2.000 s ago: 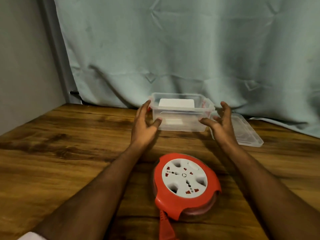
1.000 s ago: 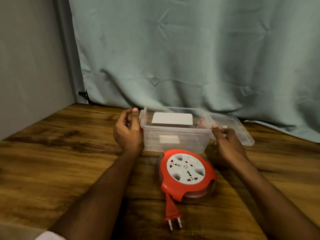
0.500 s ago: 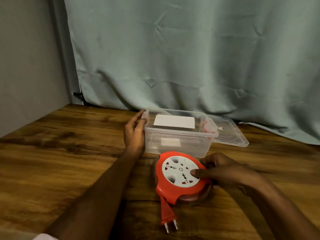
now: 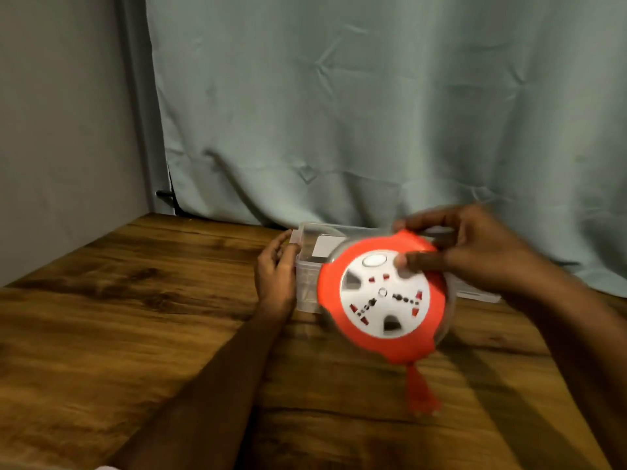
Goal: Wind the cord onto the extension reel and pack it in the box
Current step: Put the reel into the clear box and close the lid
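Lid (image 4: pixel 475 290) behind raised reel (image 4: pixel 383 296)

clear plastic box (image 4: pixel 307 283), wood-grain table (image 4: pixel 135 317), cloth curtain (image 4: pixel 373 113).

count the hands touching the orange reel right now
1. The right hand grips the orange reel at its top edge, holding it lifted and tilted. The left hand rests on the clear box instead.
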Demonstrator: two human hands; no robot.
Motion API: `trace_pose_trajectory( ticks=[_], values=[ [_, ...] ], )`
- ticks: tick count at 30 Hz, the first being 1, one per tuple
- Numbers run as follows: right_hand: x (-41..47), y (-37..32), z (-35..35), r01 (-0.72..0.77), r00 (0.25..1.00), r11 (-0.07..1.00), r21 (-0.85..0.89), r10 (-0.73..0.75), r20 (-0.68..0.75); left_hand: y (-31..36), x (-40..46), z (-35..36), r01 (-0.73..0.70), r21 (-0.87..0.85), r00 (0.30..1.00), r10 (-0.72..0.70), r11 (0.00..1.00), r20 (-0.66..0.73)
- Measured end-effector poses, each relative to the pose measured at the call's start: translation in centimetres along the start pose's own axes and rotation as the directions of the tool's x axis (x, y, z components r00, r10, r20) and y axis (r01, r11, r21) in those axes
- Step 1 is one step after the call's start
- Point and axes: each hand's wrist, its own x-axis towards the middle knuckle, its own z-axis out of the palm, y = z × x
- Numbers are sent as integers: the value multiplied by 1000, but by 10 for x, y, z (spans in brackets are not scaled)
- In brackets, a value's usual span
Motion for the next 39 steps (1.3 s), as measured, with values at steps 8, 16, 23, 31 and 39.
trace_pose_trajectory(
  ticks=[8, 16, 23, 31, 39],
  values=[
    [89, -44, -7, 233, 931, 861, -451, -331, -152, 3, -6, 3, 9, 22, 999, -8, 1000, -31],
    [135, 25, 55, 245, 969, 912, -329, -223, 104, 7, -6, 3, -100, 117, 994, 104, 988, -35],
    [144, 70, 67, 84, 985, 992, -97, -68, 159, 2, -5, 1, -262, 232, 954, 289, 937, -86],
    [132, 64, 72, 70, 989, 946, -317, -108, -105, 9, -9, 4, -309, 228, 941, 331, 923, -66],
    [116, 94, 41, -37, 872, 983, -177, -55, -487, 8, -10, 2, -316, 273, 940, 339, 909, -42]
  ],
)
